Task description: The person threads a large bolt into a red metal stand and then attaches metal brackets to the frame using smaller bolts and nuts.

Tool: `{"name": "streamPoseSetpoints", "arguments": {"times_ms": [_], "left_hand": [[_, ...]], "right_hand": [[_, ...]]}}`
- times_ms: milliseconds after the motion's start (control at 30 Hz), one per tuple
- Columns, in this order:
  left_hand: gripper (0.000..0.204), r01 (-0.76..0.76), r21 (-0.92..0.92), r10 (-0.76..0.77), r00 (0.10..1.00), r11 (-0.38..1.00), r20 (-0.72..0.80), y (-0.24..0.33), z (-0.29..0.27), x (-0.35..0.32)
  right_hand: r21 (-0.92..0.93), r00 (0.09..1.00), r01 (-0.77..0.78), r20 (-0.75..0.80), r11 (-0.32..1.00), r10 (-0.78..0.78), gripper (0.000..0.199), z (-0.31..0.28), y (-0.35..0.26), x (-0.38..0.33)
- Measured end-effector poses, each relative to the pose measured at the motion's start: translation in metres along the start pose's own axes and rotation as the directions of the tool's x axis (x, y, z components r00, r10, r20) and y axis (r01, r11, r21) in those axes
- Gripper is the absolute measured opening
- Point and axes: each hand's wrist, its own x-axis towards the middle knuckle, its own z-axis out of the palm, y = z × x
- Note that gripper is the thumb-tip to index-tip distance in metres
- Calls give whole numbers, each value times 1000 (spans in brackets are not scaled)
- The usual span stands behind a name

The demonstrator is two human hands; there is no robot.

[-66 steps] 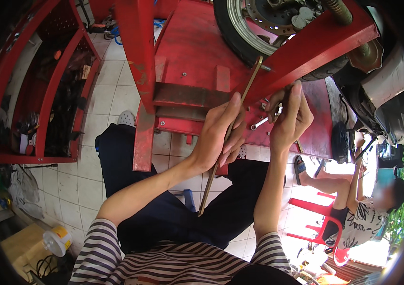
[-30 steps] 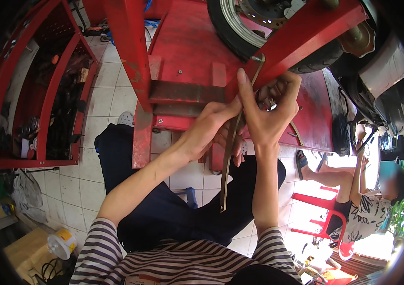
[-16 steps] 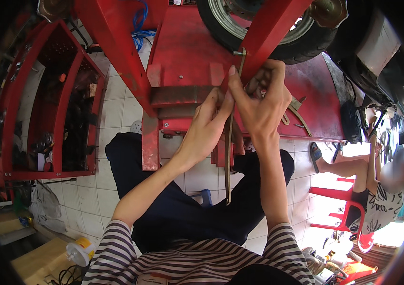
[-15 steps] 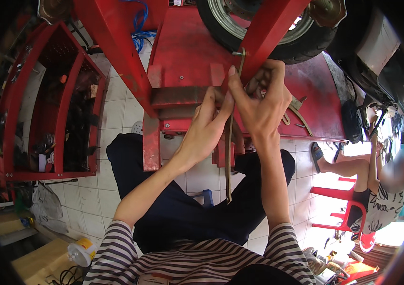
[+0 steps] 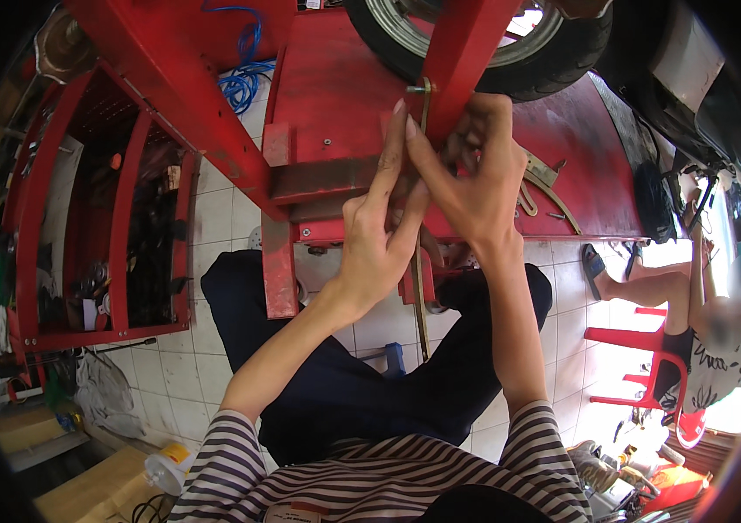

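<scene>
A long, thin metal strip runs down the red post, its top end by a bolt on the post. My right hand is curled beside the post, its thumb lying across the upper strip. The tips of its curled fingers are partly hidden. Close on its left, my left hand has its index finger stretched up toward the right thumb's tip, with its thumb apart near the strip. Part of the strip is hidden behind my hands.
A tyred wheel stands on the red platform, with curved metal pieces at right. Left is a red shelf frame; blue hose lies behind. Another person sits at right near a red plastic chair.
My left index finger has straightened upward along the post, and its thumb has come away from it. My right hand stays by the strip. The whole view has shifted slightly.
</scene>
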Motion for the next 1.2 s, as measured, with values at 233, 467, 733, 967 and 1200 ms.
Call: {"name": "streamPoseSetpoints", "arguments": {"times_ms": [233, 467, 733, 967, 1200], "left_hand": [[71, 2, -50, -2, 1000, 999, 1, 1, 0, 1], [64, 158, -237, -162, 987, 959, 1, 18, 5, 1], [58, 183, -248, -169, 983, 951, 78, 10, 1, 3], [57, 268, -407, -237, 963, 873, 126, 23, 5, 5], [52, 251, -443, -201, 967, 861, 157, 16, 0, 6]], "right_hand": [[36, 999, 27, 36, 999, -28, 49, -2, 4, 2], [118, 998, 46, 37, 992, -50, 53, -5, 11, -1], [486, 977, -195, 171, 852, 126, 32, -20, 12, -1], [462, 961, -270, 185, 845, 206, 29, -36, 16, 4], [-266, 903, -297, 235, 917, 360, 26, -70, 81, 8]]}}
